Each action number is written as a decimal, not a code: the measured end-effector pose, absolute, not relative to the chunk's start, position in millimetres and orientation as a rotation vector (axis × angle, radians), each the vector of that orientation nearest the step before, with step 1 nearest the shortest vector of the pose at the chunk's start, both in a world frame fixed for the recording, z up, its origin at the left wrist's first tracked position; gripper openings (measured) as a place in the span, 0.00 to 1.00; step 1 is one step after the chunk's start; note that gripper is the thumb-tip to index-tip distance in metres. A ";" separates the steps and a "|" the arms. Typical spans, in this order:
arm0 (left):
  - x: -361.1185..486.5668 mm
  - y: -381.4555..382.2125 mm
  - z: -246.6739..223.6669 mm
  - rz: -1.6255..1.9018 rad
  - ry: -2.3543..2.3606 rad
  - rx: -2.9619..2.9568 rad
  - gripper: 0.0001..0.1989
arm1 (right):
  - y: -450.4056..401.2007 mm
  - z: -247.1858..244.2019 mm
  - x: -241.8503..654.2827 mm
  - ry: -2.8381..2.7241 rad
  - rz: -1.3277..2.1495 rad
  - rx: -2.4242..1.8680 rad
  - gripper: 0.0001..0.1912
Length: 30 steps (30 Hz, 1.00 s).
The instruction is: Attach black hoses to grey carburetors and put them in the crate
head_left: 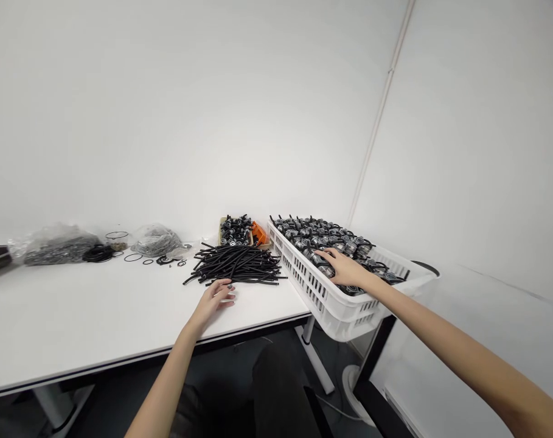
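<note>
Fingers [324, 257] of the right hand [347, 269] lie spread and fairly flat on the metal-and-black fittings [324, 234] heaped in a white slotted plastic basket [306, 281]; they show no clear grip on any one fitting, though the fingertips are partly lost among the heap; the fittings lie ahead of those fingers and beneath them, and the basket's long axis runs away to the right along the table's edge; the left hand [215, 301] rests on the white table [75, 316] with its fingers loosely curled, holding nothing, just in front of a pile of black rubber tubes [235, 264]; that hand is the nearer to the tubes, which lie mostly side to side and cross one another; there are two hands, one basket and one tube pile, the tubes and fittings too many to count; beyond lie one small tray of fittings [235, 231], one orange object [258, 233], and two clear plastic bags [52, 246] [155, 241] with several loose black rings [132, 257].
</note>
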<state>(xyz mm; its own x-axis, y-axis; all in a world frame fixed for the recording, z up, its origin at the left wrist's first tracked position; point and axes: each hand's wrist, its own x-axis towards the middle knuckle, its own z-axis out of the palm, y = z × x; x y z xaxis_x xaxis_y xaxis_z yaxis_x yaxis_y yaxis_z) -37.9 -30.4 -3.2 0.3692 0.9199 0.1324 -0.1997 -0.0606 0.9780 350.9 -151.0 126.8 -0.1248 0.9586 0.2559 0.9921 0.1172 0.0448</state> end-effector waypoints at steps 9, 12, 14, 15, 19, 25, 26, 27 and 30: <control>-37.8 -32.6 -1.6 1.065 0.751 1.310 0.25 | -138.3 137.3 358.7 -2.490 -0.250 -1.688 0.37; -37.7 -31.9 -2.5 1.071 0.747 1.323 0.25 | -132.7 144.9 364.6 -2.526 -0.147 -1.659 0.36; -37.7 -31.6 -3.0 1.075 0.743 1.329 0.26 | -131.0 152.1 369.9 -2.529 -0.108 -1.655 0.37; -37.6 -31.6 -3.0 1.077 0.745 1.329 0.26 | -131.0 156.4 373.3 -2.521 -0.106 -1.650 0.37; -36.8 -32.0 -1.7 1.068 0.763 1.334 0.26 | -138.6 176.8 388.4 -2.460 -0.128 -1.630 0.38; -37.0 -30.0 -1.6 1.055 0.775 1.373 0.26 | -157.1 194.2 394.6 -2.464 -0.125 -1.655 0.36; -37.2 -29.6 -1.7 1.052 0.779 1.376 0.26 | -158.3 192.5 393.6 -2.483 -0.125 -1.658 0.36; -37.2 -29.2 -1.7 1.048 0.784 1.377 0.26 | -158.7 189.3 392.3 -2.504 -0.120 -1.660 0.37; -37.2 -29.0 -1.2 1.040 0.800 1.381 0.27 | -153.7 174.8 387.4 -2.561 -0.093 -1.668 0.38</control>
